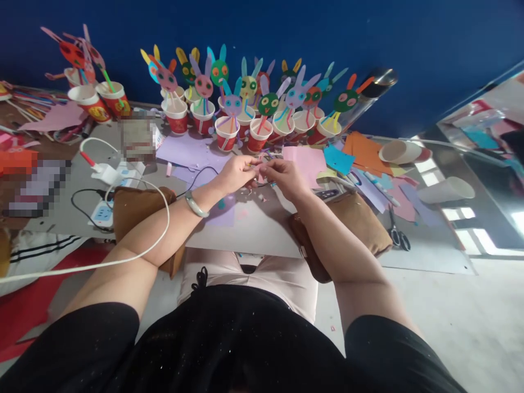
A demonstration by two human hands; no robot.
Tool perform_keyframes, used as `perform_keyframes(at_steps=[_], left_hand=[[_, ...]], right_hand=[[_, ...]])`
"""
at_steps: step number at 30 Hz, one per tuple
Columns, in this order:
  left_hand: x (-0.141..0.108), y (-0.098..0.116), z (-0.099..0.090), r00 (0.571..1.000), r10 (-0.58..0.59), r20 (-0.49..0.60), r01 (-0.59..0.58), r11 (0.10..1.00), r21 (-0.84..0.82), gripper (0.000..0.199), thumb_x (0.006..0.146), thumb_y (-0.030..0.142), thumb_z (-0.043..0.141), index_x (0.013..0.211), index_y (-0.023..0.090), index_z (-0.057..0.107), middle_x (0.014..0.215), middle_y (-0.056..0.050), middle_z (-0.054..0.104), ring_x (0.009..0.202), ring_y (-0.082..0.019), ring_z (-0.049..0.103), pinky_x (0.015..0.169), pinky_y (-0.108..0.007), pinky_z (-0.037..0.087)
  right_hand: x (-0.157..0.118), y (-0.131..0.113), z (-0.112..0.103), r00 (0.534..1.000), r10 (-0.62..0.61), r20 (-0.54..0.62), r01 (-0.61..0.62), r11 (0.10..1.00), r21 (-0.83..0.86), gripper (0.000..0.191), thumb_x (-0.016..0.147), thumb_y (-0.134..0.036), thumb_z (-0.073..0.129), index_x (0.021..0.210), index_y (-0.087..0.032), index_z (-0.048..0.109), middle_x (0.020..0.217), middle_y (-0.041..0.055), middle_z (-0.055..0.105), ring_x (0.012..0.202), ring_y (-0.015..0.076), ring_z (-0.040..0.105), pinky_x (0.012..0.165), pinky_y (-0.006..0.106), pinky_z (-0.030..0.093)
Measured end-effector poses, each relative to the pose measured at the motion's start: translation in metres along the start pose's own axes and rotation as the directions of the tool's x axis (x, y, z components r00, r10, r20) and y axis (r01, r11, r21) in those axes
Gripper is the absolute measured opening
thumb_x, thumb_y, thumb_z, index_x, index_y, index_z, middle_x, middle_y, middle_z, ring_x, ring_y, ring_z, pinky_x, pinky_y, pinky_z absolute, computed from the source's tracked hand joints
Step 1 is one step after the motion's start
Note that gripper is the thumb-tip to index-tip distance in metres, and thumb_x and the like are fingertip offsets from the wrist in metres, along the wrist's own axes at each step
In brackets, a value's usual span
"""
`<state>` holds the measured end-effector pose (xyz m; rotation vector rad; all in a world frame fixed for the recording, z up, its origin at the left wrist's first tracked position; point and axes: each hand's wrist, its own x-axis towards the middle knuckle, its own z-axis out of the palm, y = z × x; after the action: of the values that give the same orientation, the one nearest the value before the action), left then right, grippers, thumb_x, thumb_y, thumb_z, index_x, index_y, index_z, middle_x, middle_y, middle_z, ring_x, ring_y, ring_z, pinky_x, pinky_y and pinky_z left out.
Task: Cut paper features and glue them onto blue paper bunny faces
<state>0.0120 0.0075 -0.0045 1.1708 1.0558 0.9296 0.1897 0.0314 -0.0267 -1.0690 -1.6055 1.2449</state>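
Observation:
My left hand (238, 176) and my right hand (285, 177) meet over the middle of the table, fingertips nearly touching. Between them is a small pink piece of paper (261, 173), mostly hidden by the fingers. Both hands are closed in a pinch on it. Just beyond stand several red-and-white paper cups (260, 141) holding paper rabbit heads (269, 103) with long ears. A purple paper sheet (223, 210) lies beneath my left hand, and a pink sheet (313, 161) is beyond my right hand. Small paper scraps lie under the fingers.
White power strips (102, 213) and cables sit at the left. A brown pouch (358, 221) lies under my right forearm, another brown item (139, 207) by my left. Black-handled scissors (399, 237), orange paper (366, 153) and tipped-over cups (446, 189) are at the right.

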Motion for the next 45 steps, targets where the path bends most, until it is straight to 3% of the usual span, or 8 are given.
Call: perform_keyframes(at_steps=[5,13,20,32,37,40,42,45], left_hand=[[-0.002,0.01,-0.007,0.999,0.035,-0.015,-0.035,0.999,0.021,0.024,0.084,0.031,0.083,0.093,0.013,0.07,0.083,-0.009,0.078,0.056,-0.01,0.066,0.059,-0.026,0.055],[-0.006,0.007,-0.008,0.999,-0.001,-0.051,0.003,1.0,0.02,0.028,0.079,0.023,0.088,0.086,0.016,0.062,0.07,-0.003,0.07,0.059,-0.014,0.069,0.063,-0.029,0.058],[-0.008,0.001,-0.005,0.996,-0.031,0.079,0.021,0.993,0.12,0.028,0.08,0.029,0.086,0.089,0.018,0.061,0.066,-0.002,0.067,0.058,-0.015,0.067,0.062,-0.03,0.058],[-0.007,-0.005,-0.009,0.995,0.048,0.086,-0.067,0.972,0.224,0.035,0.075,0.003,0.076,0.104,0.019,0.064,0.061,0.004,0.063,0.054,-0.013,0.059,0.061,-0.026,0.046],[-0.013,0.02,-0.027,0.936,0.336,-0.102,-0.287,0.901,0.325,0.028,0.08,0.01,0.074,0.106,0.017,0.064,0.073,0.001,0.067,0.079,-0.018,0.068,0.076,-0.027,0.05],[-0.029,0.041,-0.041,0.9,0.378,-0.218,-0.279,0.883,0.378,0.015,0.089,0.016,0.065,0.104,0.017,0.066,0.078,0.0,0.068,0.091,-0.019,0.071,0.077,-0.026,0.049],[-0.041,0.053,-0.05,0.913,0.372,-0.169,-0.233,0.813,0.533,0.014,0.091,0.018,0.06,0.103,0.018,0.067,0.082,-0.001,0.07,0.098,-0.021,0.07,0.078,-0.027,0.049],[-0.05,0.063,-0.059,0.956,0.291,0.049,-0.197,0.505,0.841,0.025,0.087,0.018,0.062,0.111,0.019,0.069,0.091,-0.003,0.074,0.102,-0.024,0.069,0.084,-0.03,0.05]], right_hand=[[-0.001,0.023,-0.005,0.991,0.112,-0.077,-0.096,0.978,0.188,0.049,0.062,-0.066,0.088,0.07,-0.022,0.068,0.061,-0.0024,0.059,0.056,0.0114,0.05,0.054,0.027,0.042],[-0.015,0.015,-0.006,0.994,0.105,-0.021,-0.099,0.974,0.206,0.044,0.065,-0.06,0.09,0.079,-0.022,0.072,0.067,-0.0021,0.063,0.053,0.0102,0.051,0.051,0.027,0.045],[-0.02,0.012,-0.002,0.994,0.081,0.071,-0.093,0.975,0.2,0.043,0.068,-0.057,0.089,0.083,-0.02,0.075,0.072,0.0007,0.069,0.057,0.0111,0.055,0.052,0.028,0.046],[-0.024,0.01,0.008,0.998,0.051,0.027,-0.054,0.987,0.149,0.045,0.07,-0.062,0.087,0.075,-0.021,0.069,0.06,-0.0013,0.062,0.053,0.0115,0.05,0.049,0.027,0.044],[-0.026,0.013,0.01,0.998,-0.002,0.06,0.0,1.0,0.025,0.036,0.081,-0.056,0.08,0.079,-0.02,0.073,0.06,-0.0006,0.063,0.052,0.0117,0.049,0.047,0.027,0.044],[-0.03,0.009,0.012,0.99,-0.024,0.135,0.031,0.998,-0.046,0.031,0.085,-0.051,0.077,0.082,-0.02,0.076,0.065,0.0015,0.069,0.055,0.0133,0.055,0.052,0.029,0.047],[-0.034,0.001,0.016,0.977,-0.031,0.212,0.047,0.996,-0.07,0.029,0.086,-0.048,0.077,0.082,-0.02,0.077,0.068,0.0025,0.072,0.056,0.0135,0.057,0.056,0.03,0.049],[-0.041,-0.016,0.029,0.928,-0.003,0.371,0.044,0.994,-0.102,0.029,0.088,-0.046,0.076,0.079,-0.019,0.076,0.072,0.0044,0.075,0.055,0.0135,0.059,0.058,0.03,0.049]])
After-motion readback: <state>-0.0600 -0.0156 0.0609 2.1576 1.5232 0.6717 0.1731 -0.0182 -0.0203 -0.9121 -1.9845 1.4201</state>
